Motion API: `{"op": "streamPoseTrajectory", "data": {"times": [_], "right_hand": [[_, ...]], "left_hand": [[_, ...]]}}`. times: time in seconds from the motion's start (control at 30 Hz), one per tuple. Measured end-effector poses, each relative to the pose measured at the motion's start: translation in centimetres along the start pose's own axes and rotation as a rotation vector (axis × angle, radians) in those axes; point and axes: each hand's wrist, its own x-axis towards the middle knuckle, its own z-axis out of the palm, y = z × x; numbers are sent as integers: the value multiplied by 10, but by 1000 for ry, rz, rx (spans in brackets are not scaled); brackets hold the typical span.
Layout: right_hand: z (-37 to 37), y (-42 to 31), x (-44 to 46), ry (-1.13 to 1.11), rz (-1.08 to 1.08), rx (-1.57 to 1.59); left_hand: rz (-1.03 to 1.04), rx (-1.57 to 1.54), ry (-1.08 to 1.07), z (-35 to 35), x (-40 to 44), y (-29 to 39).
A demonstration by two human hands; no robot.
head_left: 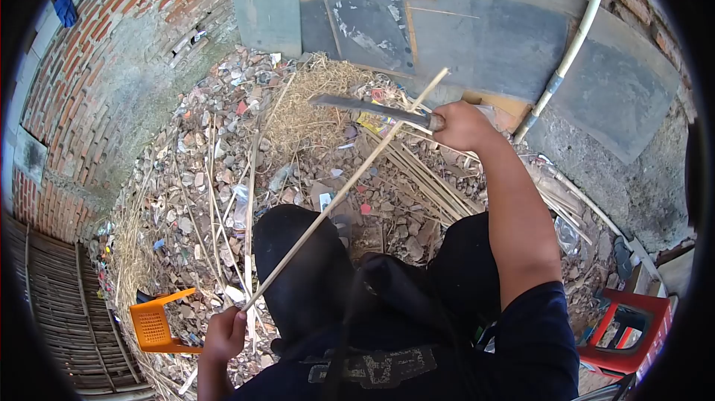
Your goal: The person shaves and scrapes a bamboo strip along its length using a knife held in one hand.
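My left hand, low on the left, is closed round the lower end of a long, thin bamboo strip. The strip slants up and right across my knee to a free end near the grey panels. My right hand grips the handle of a machete, whose dark blade points left. Blade and strip cross near the strip's upper end; whether they touch I cannot tell. Beneath them lies a heap of pale shavings. A bundle of split bamboo strips rests on the ground below my right hand.
Rubble covers the ground, with more loose strips lying on the left. An orange plastic stool lies at lower left, and a red stool is at lower right. Grey panels and a pipe stand at the back.
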Motion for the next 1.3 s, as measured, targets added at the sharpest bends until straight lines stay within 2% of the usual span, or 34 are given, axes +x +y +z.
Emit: {"op": "streamPoseTrajectory", "data": {"times": [0.1, 0.13, 0.23, 0.33, 0.43, 0.53, 0.57, 0.63, 0.73, 0.83, 0.87, 1.0, 1.13, 1.23, 1.3], "right_hand": [[-10, -25, -8, -156, -130, -54], [-9, -31, -11, -135, -151, -94], [2, -1, 1, -1, -44, 6], [12, 29, 9, 126, 153, 31], [4, 20, 1, 131, 96, -54], [-23, -8, -11, -157, 27, -66], [-23, -7, -11, -156, 31, -51], [-23, -2, -10, -151, 37, -23], [5, 47, 5, 61, 192, 85], [1, 38, 4, 64, 175, -70], [-1, 36, 2, 54, 128, -50], [-21, 5, -8, -207, 50, -91], [-3, 60, -1, 75, 240, 46], [-1, 57, -1, 139, 251, -59], [-10, 47, -4, 64, 176, -36]], "left_hand": [[22, 33, 10, 2, 5, 4], [33, 43, 18, 2, 6, 6], [11, 18, 25, -1, 2, 2], [103, 80, 49, 2, 1, 2], [60, -9, 15, -2, 4, -3], [39, -35, 25, -2, 7, -3], [28, -38, 24, -4, 7, -1], [-1, -18, 2, -10, 2, -13], [-7, 63, -15, -17, 1, 11], [-30, 28, -25, -16, 3, 9], [-23, 32, -19, -17, 5, 7], [13, 70, 2, -19, 9, 18], [-2, 41, 12, -25, 5, 3], [-33, 8, 9, -21, 3, -3], [-43, -4, -12, -21, 9, -8]]}}
